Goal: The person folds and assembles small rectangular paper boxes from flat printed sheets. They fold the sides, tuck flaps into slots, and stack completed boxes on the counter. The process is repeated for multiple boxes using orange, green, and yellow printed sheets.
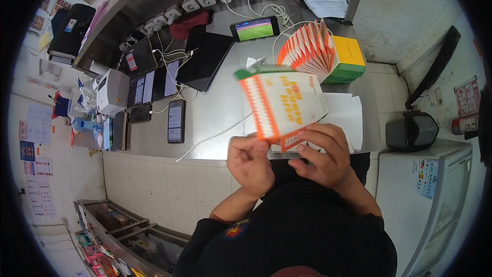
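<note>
A paper food carton, white with orange and green sides and yellow lettering, is held up over the near edge of the metal table. My left hand pinches its near left corner between thumb and fingers. Along the near right edge, the fingers of my right hand grip the orange side panel. The carton looks partly opened out, and its far end is blurred. Behind it, a fanned row of similar flat cartons leans beside a yellow and green carton. White paper sheets lie beneath the held carton.
Phones, including one playing a video and one near the front edge, share the metal table with a black tablet, tangled white cables and a white printer. A glass-fronted white cabinet stands right.
</note>
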Action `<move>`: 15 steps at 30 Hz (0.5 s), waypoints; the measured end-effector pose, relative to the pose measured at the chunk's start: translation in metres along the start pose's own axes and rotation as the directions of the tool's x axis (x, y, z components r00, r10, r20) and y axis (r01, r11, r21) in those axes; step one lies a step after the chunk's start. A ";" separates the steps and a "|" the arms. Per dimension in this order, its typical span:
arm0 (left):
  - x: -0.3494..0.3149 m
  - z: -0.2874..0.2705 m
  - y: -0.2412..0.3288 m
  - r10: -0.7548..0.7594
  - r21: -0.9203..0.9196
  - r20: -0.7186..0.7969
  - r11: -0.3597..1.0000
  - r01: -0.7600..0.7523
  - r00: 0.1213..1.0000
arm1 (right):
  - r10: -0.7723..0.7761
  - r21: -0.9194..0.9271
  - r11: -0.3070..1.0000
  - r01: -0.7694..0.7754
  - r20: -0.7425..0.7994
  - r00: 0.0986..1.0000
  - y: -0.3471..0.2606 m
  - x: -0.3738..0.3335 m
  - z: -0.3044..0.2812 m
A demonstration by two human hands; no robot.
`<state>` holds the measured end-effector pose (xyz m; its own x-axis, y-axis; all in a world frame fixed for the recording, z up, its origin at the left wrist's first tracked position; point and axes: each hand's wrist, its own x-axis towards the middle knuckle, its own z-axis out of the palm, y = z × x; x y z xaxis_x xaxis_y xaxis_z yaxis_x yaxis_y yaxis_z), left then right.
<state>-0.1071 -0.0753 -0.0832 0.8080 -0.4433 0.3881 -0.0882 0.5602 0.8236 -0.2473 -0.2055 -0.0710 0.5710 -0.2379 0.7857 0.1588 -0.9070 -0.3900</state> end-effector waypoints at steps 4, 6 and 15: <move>-0.016 0.017 0.011 0.058 0.105 0.153 0.992 -0.075 0.987 | -0.042 -0.008 0.999 0.041 -0.112 0.993 -0.002 0.007 0.000; -0.017 0.022 0.014 0.076 0.061 0.132 0.995 -0.085 0.988 | -0.058 -0.030 0.998 0.055 -0.140 0.988 -0.002 0.010 -0.005; -0.015 0.030 0.009 0.123 0.158 0.230 0.974 -0.162 0.965 | 0.089 0.093 0.993 -0.080 -0.103 0.991 0.001 0.004 -0.023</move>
<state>-0.1377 -0.0841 -0.0692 0.6349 -0.5201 0.5713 -0.3091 0.5066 0.8048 -0.2634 -0.2156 -0.0575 0.4971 -0.3522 0.7930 0.1868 -0.8491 -0.4942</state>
